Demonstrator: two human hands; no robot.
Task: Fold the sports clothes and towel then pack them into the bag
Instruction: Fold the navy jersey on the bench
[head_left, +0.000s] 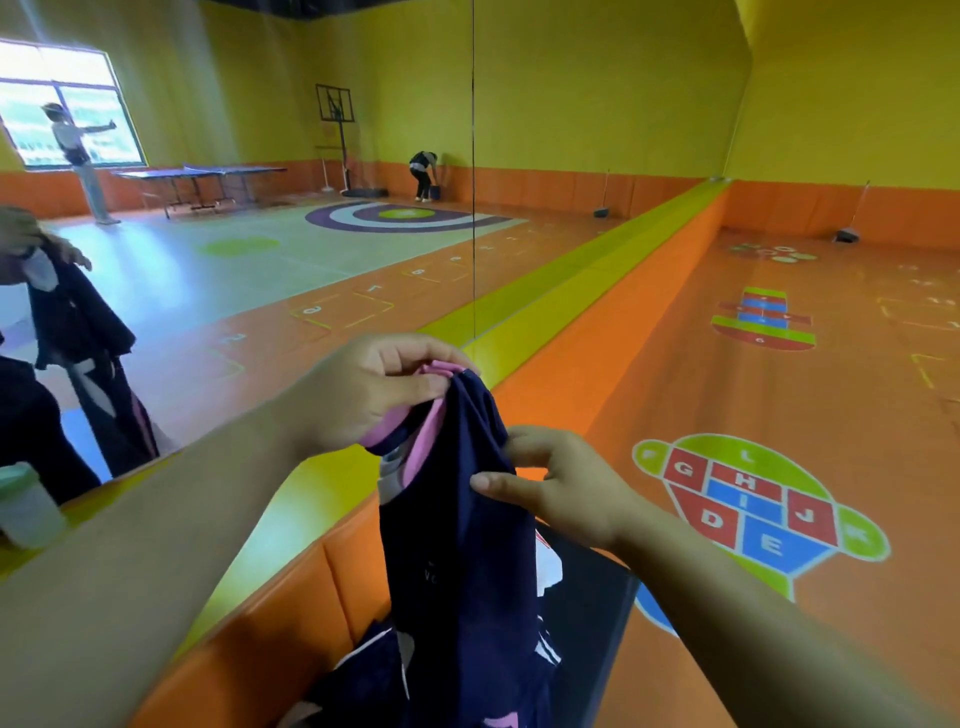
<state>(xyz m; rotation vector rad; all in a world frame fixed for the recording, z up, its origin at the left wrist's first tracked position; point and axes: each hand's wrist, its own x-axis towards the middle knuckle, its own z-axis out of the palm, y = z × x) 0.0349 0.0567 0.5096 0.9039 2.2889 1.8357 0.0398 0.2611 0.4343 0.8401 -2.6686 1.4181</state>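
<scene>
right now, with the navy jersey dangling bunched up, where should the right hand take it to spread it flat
Probably the pink-trimmed top edge, coming from the right, level with the left hand that grips it. The navy jersey hangs bunched from that edge; the right hand pinches lower on its side.

1. The navy shirt (457, 571) runs off the bottom edge, so its hem is out of sight.
2. The fingertips of the left hand (363, 395) are buried in the shirt's pink collar folds.
3. A black object (592, 613) at lower centre is mostly covered by the shirt and cannot be identified.
4. A pale cup (26, 509) at the left edge is blurred and cropped.
</scene>
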